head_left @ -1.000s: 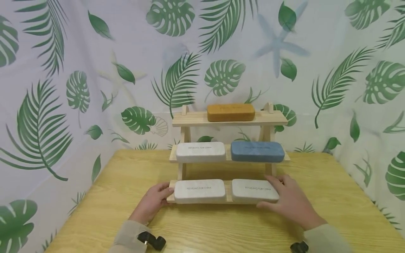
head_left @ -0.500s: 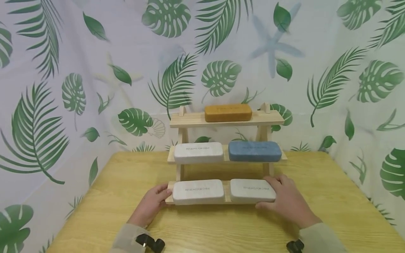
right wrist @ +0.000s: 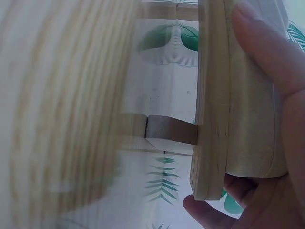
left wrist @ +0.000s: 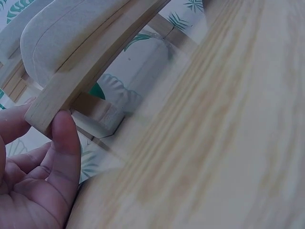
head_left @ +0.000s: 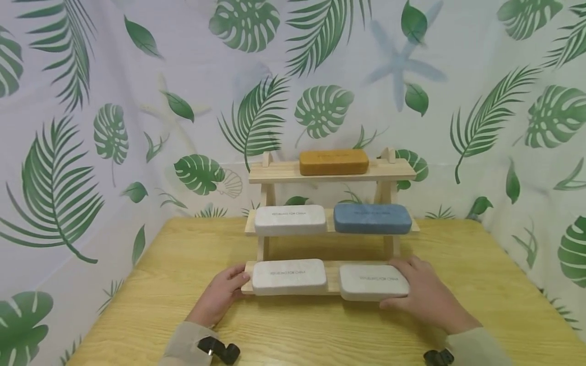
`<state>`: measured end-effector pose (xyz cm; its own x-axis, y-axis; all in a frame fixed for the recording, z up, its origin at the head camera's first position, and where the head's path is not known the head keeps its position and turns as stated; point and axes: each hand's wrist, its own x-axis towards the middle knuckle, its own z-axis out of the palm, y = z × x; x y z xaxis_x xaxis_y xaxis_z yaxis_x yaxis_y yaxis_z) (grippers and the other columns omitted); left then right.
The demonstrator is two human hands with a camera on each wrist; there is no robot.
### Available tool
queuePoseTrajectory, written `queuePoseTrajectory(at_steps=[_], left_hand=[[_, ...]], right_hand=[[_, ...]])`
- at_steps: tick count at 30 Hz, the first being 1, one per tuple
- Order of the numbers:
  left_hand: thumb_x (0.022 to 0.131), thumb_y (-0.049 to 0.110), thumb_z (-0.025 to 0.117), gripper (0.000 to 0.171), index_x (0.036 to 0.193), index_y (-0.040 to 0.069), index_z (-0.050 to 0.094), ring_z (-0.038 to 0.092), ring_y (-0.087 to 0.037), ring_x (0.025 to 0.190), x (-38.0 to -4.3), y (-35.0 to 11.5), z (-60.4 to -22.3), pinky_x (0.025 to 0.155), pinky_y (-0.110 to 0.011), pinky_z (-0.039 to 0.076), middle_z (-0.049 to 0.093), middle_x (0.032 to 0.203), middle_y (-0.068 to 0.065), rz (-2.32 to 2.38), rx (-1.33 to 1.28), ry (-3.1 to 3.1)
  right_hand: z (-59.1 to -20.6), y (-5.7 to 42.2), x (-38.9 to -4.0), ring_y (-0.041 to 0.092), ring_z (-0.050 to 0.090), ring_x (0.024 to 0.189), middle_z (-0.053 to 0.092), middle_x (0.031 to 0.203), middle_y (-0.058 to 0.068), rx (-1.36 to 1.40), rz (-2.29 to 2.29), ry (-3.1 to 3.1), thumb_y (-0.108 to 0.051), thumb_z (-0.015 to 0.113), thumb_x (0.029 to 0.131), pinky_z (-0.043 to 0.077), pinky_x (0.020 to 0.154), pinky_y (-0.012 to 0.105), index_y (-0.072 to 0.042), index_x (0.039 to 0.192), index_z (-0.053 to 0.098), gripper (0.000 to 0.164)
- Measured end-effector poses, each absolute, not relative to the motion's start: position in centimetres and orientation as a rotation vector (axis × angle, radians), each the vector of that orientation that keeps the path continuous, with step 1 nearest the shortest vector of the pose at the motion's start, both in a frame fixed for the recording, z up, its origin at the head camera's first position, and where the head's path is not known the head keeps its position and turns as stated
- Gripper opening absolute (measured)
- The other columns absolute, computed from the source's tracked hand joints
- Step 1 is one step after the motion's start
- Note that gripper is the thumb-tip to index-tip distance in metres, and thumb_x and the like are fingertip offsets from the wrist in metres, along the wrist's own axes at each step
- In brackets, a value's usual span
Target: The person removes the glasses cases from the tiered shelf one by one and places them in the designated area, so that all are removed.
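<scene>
A three-tier wooden display stand (head_left: 331, 176) stands on the table. My left hand (head_left: 221, 294) pinches the left end of its lowest shelf; in the left wrist view, thumb and fingers grip the shelf's tip (left wrist: 47, 102). With thumb in front and fingers behind, my right hand (head_left: 426, 297) holds the right end of a white glasses case (head_left: 372, 282) on that shelf. This case juts slightly over the shelf's front edge. The right wrist view shows the thumb along the case (right wrist: 252, 119). Another white glasses case (head_left: 289, 277) lies to its left.
On the middle shelf lie a white glasses case (head_left: 290, 220) and a blue one (head_left: 373, 219). An orange case (head_left: 334, 162) rests on the top shelf. Behind the wooden table (head_left: 293, 330) hangs a leaf-patterned cloth (head_left: 192, 66).
The lower right white glasses case has shifted a little to the right and toward me, in my right hand's grip. My left hand stays at the shelf's end.
</scene>
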<state>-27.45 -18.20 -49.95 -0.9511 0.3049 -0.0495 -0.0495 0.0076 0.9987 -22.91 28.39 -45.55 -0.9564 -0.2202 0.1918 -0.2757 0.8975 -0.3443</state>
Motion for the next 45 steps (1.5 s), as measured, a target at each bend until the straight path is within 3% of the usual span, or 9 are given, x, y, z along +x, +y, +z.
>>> queuePoseTrajectory(at_steps=[9, 15, 20, 29, 39, 45], left_hand=[[0.107, 0.023, 0.055, 0.058, 0.151, -0.009, 0.036, 0.056, -0.032, 0.124, -27.4, -18.2, -49.8, 0.092, -0.042, 0.054, 0.045, 0.148, -0.026, 2.059, 0.233, 2.015], [0.106, 0.024, 0.056, 0.058, 0.151, -0.008, 0.037, 0.056, -0.032, 0.124, -27.4, -18.0, -50.0, 0.092, -0.043, 0.054, 0.046, 0.148, -0.027, 2.066, 0.229, 2.010], [0.106, 0.023, 0.056, 0.059, 0.150, -0.010, 0.036, 0.056, -0.032, 0.124, -27.4, -18.1, -50.2, 0.093, -0.043, 0.054, 0.045, 0.147, -0.028, 2.059, 0.227, 2.024], [0.106, 0.024, 0.056, 0.059, 0.150, -0.010, 0.037, 0.057, -0.030, 0.123, -27.4, -17.9, -50.0, 0.092, -0.042, 0.055, 0.046, 0.147, -0.027, 2.057, 0.219, 2.030], [0.106, 0.025, 0.056, 0.059, 0.150, -0.009, 0.037, 0.057, -0.030, 0.123, -27.4, -17.9, -49.8, 0.091, -0.042, 0.055, 0.046, 0.147, -0.027, 2.052, 0.215, 2.031], [0.106, 0.026, 0.056, 0.061, 0.151, -0.009, 0.035, 0.057, -0.031, 0.123, -27.4, -17.8, -49.9, 0.091, -0.042, 0.055, 0.044, 0.149, -0.028, 2.048, 0.211, 2.034]], right_hand=[[-44.9, 28.9, -22.1, 0.042, 0.049, 0.121, 0.055, 0.137, 0.018, 0.463, 0.622, -2.910, -0.073, 0.082, 0.063, 0.046, 0.091, 0.063, -0.009, 0.142, 0.056, 0.105], [-45.1, 29.6, -21.4, 0.039, 0.051, 0.121, 0.055, 0.138, 0.015, 0.465, 0.655, -2.910, -0.073, 0.083, 0.061, 0.046, 0.091, 0.060, -0.009, 0.140, 0.057, 0.105], [-44.9, 30.3, -20.9, 0.040, 0.051, 0.124, 0.053, 0.141, 0.019, 0.414, 0.701, -2.970, -0.075, 0.081, 0.062, 0.046, 0.092, 0.059, -0.010, 0.142, 0.056, 0.106], [-44.3, 33.0, -20.3, 0.030, 0.055, 0.114, 0.055, 0.134, 0.012, 0.355, 0.755, -2.934, -0.072, 0.081, 0.065, 0.046, 0.089, 0.052, -0.009, 0.143, 0.055, 0.104], [-43.9, 37.4, -20.3, 0.035, 0.051, 0.112, 0.047, 0.135, 0.020, 0.258, 0.769, -2.980, -0.065, 0.082, 0.071, 0.044, 0.083, 0.050, -0.012, 0.149, 0.048, 0.100], [-43.7, 40.6, -20.4, 0.039, 0.048, 0.113, 0.045, 0.139, 0.028, 0.194, 0.765, -3.000, -0.060, 0.082, 0.077, 0.043, 0.080, 0.050, -0.007, 0.154, 0.039, 0.103]])
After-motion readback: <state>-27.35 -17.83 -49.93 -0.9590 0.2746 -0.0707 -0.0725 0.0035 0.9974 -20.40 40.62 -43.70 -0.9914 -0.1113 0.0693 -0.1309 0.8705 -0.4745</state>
